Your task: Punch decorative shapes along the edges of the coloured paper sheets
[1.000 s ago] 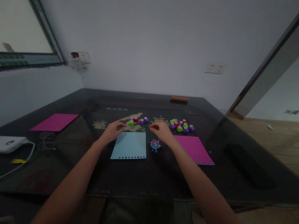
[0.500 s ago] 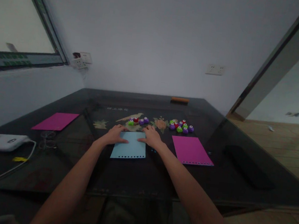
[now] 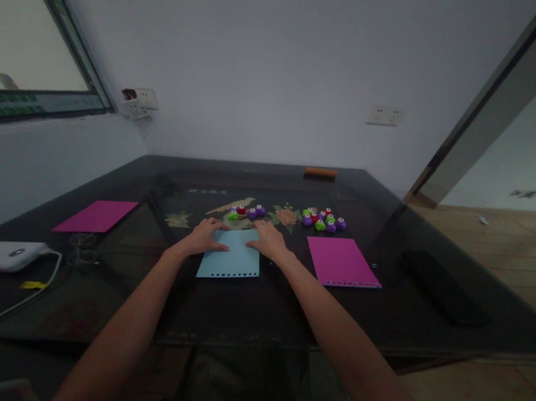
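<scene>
A light blue sheet of paper (image 3: 233, 260) with a row of punched holes along its near edge lies flat on the dark table. My left hand (image 3: 204, 237) rests at its far left corner, thumb spread out over the paper. At the far right corner lies my right hand (image 3: 267, 240), its thumb also on the sheet and its fingers stretched forward. Just beyond my fingers sits a small group of red, green and purple toys with eyes (image 3: 252, 212). To the right, a bigger cluster of the same toys (image 3: 323, 219) stands behind a pink sheet (image 3: 342, 262).
Another pink sheet (image 3: 96, 216) lies at the left, near a coil of clear cord (image 3: 83, 250) and a white device (image 3: 1, 255) with a cable. A dark oblong object (image 3: 443, 288) is on the right. An orange-brown bar (image 3: 320, 173) lies at the table's back edge.
The view has shifted slightly, so the table things appear a little higher and further left. Both hands stay at the blue sheet, which has not visibly moved on the table.
</scene>
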`<action>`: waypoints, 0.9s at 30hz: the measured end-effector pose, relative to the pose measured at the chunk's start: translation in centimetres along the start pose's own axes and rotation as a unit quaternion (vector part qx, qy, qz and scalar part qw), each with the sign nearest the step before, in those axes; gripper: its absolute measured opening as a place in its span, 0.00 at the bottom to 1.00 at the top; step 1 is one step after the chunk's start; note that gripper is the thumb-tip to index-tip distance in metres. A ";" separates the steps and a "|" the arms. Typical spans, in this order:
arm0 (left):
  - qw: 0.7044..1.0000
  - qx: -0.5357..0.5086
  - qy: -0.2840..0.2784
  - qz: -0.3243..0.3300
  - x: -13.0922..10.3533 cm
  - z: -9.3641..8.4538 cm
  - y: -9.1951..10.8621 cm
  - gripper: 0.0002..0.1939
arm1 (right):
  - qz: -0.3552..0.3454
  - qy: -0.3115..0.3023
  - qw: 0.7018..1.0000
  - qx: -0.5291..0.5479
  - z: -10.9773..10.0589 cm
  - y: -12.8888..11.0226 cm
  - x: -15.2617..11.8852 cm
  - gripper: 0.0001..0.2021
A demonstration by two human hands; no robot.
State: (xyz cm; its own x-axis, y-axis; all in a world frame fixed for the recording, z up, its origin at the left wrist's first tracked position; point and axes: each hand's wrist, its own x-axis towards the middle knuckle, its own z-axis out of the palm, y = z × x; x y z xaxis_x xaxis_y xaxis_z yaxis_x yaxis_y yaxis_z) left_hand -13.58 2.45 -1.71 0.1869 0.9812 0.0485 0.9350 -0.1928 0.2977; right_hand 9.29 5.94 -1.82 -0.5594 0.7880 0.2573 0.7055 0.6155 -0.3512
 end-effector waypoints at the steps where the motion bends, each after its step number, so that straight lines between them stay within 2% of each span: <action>1: 1.000 -0.002 0.000 -0.001 0.0 0.0 0.0 0.33 | -0.004 -0.003 1.000 -0.006 0.0 0.0 0.0 0.23; 6: 1.000 -0.013 0.010 0.013 0.0 0.0 0.1 0.33 | -0.010 -0.009 1.000 -0.022 -0.2 -0.1 -0.1 0.19; 13: 0.999 -0.027 0.026 0.039 0.1 0.1 0.0 0.31 | 0.009 0.016 1.000 -0.013 -0.1 -0.1 -0.2 0.16; 20: 0.999 -0.016 0.034 0.022 0.1 -0.1 0.4 0.35 | 0.029 0.066 0.997 0.006 -0.3 -0.3 -0.1 0.08; 27: 0.999 -0.031 0.032 0.009 -0.2 -0.2 0.7 0.34 | 0.055 0.061 0.996 0.028 -0.6 -0.6 0.0 0.03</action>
State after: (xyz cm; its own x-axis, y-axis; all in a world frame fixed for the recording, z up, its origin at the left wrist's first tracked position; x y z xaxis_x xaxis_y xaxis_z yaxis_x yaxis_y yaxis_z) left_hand -13.00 2.07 -1.31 0.1817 0.9767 0.1140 0.9108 -0.2109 0.3548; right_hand 9.19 5.57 -1.05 -0.4209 0.8488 0.3200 0.7323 0.5261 -0.4324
